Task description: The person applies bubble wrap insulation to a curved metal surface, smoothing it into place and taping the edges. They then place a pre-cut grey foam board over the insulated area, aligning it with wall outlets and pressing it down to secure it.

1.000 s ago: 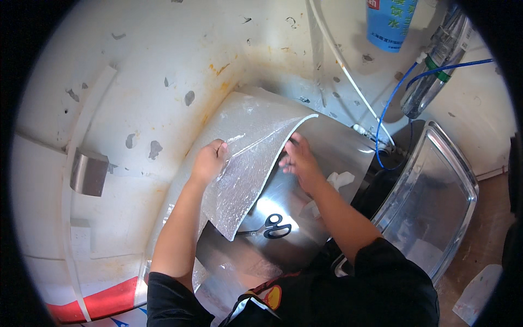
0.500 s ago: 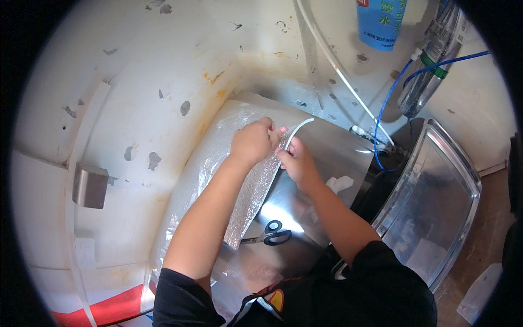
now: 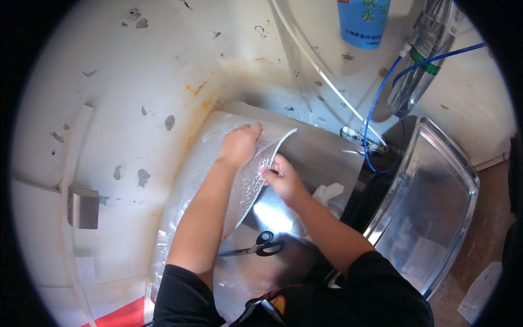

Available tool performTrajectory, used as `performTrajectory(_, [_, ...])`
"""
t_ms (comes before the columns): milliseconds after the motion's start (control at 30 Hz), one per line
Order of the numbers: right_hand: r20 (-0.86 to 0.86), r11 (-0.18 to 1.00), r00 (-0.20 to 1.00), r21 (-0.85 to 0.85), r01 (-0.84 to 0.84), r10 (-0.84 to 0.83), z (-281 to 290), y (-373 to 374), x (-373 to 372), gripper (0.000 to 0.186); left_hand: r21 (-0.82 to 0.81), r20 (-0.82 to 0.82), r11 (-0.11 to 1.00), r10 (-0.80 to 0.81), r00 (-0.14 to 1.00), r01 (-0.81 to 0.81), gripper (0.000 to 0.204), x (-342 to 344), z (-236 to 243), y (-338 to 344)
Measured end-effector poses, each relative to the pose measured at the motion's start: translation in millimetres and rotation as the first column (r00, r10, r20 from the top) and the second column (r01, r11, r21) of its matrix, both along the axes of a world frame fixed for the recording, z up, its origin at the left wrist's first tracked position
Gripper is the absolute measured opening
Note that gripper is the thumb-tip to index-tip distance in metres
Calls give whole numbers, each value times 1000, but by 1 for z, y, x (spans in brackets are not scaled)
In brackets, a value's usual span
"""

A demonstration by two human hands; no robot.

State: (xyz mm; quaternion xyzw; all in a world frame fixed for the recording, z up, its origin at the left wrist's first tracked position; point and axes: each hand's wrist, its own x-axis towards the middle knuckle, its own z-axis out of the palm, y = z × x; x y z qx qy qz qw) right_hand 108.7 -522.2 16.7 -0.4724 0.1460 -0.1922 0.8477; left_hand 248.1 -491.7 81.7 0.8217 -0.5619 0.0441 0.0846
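Head view: a shiny steel bench (image 3: 321, 158) fills the middle, its top glaring with reflected light. Across its 9 o'clock half lies a sheet of bubble wrap (image 3: 190, 185), curling up into a pale edge near the centre. The left hand (image 3: 239, 144) lies flat on that sheet just above centre, fingers close together and pressing down. The right hand (image 3: 280, 177), just beside it toward 4 o'clock, pinches the curled edge of the sheet between thumb and fingers.

Toward 6 o'clock of the hands, black-handled scissors (image 3: 256, 248) lie on the bench, touching the lower edge of the wrap. A crumpled white tissue (image 3: 327, 193) sits at 3 o'clock of the right hand.

The room is rough (whitish walls, chipped and rust-stained). At 3 o'clock a steel tray (image 3: 430, 207) leans beside the bench. Toward 1 o'clock a blue tube (image 3: 381, 92) loops down, a white tube (image 3: 321, 73) slants past, and a blue-labelled container (image 3: 365, 19) hangs at 12 o'clock. A small metal bracket (image 3: 83, 207) sits on the wall at 9 o'clock.
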Motion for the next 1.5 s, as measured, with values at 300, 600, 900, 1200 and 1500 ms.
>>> performTrajectory(300, [-86, 998, 996, 67, -3, 8, -9, 3, -10, 28, 32, -152, 963, -259, 954, 267, 31, 8, 7, 5])
performTrajectory(600, [-133, 999, 991, 33, 14, -10, -22, 4, -8, 25, 38, 234, 965, -260, 937, 259, 22, 20, -13, 11])
performTrajectory(900, [-196, 998, 980, 47, 28, -19, -22, 7, -11, 19, 87, 295, 994, -82, 952, 59, 20, 36, -23, 12])
performTrajectory(1200, [-230, 983, 973, 179, 27, 15, -15, 19, -18, 16, -58, 273, 932, 360, 892, -358, 29, 117, -24, 66])
performTrajectory(1500, [-295, 966, 955, 249, 70, 7, -19, 11, -23, 14, 21, -171, 718, 688, 705, -696, 48, 173, -18, 117])
